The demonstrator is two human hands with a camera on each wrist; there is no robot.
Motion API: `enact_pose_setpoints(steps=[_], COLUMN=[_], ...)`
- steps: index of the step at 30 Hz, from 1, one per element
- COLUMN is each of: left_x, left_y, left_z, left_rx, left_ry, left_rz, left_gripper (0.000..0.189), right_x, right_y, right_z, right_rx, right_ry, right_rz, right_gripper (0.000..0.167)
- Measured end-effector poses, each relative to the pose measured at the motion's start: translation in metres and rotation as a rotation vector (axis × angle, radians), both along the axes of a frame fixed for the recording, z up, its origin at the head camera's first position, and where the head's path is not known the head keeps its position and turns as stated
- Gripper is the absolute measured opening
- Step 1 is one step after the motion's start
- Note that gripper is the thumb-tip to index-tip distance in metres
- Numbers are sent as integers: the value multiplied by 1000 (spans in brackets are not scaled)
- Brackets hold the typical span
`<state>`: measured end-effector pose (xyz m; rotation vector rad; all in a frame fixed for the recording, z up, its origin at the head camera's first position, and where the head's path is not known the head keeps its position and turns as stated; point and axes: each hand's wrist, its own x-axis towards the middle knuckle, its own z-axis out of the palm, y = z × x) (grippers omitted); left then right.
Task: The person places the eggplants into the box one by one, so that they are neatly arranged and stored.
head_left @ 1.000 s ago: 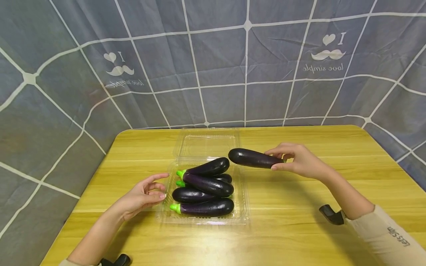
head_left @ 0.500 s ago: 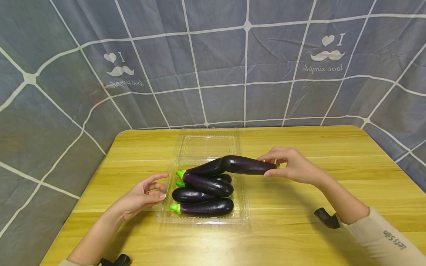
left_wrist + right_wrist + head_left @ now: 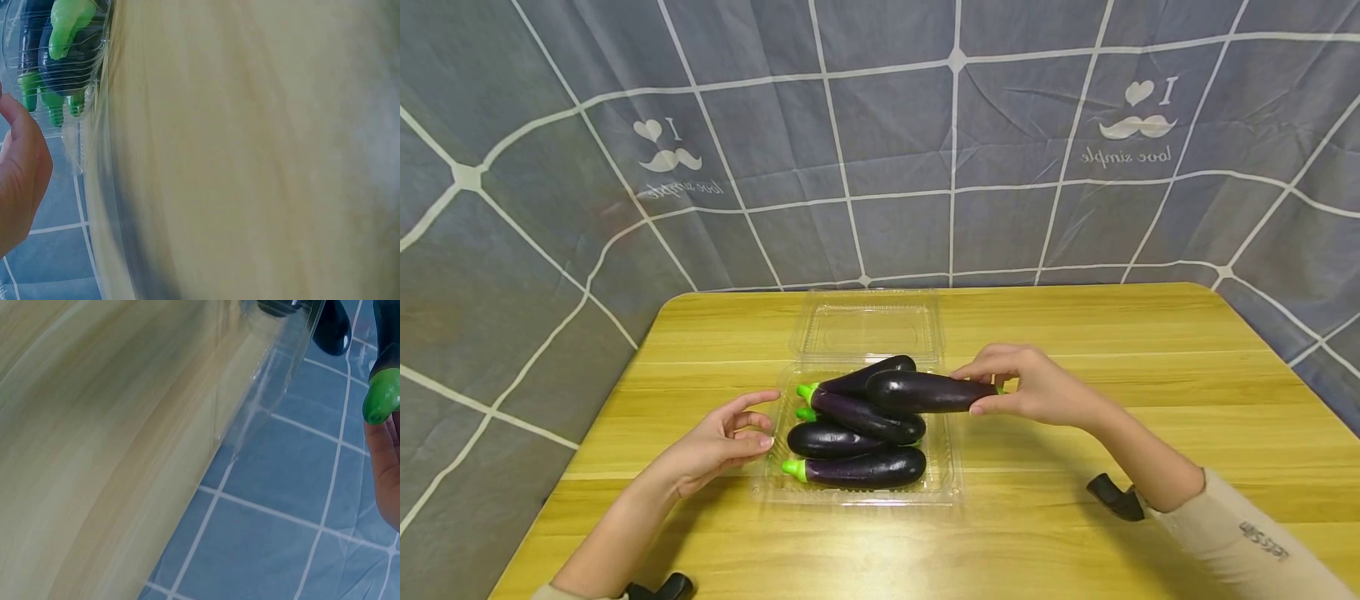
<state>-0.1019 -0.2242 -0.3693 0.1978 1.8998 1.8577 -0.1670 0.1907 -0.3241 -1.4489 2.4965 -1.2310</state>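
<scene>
My right hand (image 3: 1033,383) grips an eggplant (image 3: 925,392) near its stem end, with the rounded end pointing left over the pile. Its green stem (image 3: 382,397) shows in the right wrist view, close to the fingers. Below it, several dark purple eggplants (image 3: 867,468) with bright green caps lie in a clear plastic clamshell box (image 3: 953,475), some stacked on others. At the box's left side, my left hand (image 3: 722,442) holds nothing visible, its fingers loosely bent near the rim. Whether those fingertips touch the box, I cannot tell.
The box's clear lid (image 3: 868,325) lies folded back behind it on the wooden table (image 3: 1112,350). A grey curtain with white grid lines (image 3: 895,150) hangs behind and around the table. Black wrist mounts (image 3: 1116,498) stick out below the sleeves.
My right hand has moved left and toward me with the eggplant, bringing it from the box's right back side to above the stacked eggplants. The left hand has stayed in place.
</scene>
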Motion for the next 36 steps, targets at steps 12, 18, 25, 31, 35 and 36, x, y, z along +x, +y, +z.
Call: enact_pose_setpoints(steps=[12, 18, 25, 31, 35, 36], left_x=[0, -1, 0, -1, -1, 0], left_y=[-1, -1, -1, -1, -1, -1], left_z=[0, 0, 0, 0, 0, 0], left_rx=[13, 2, 9, 4, 6, 7], left_ry=[-2, 5, 2, -1, 0, -1], left_rz=[-5, -11, -11, -8, -10, -9], left_gripper=[65, 66, 66, 65, 65, 65], right_x=[6, 9, 12, 15, 17, 18], right_y=[-20, -30, -41, -50, -55, -57], right_z=[-1, -2, -3, -6, -9, -10], right_rx=[7, 10, 25, 47, 62, 65], right_ry=[-39, -53, -64, -71, -73, -68], right_rz=[37, 45, 74, 84, 82, 81], right_gripper=[38, 37, 38, 39, 38, 38])
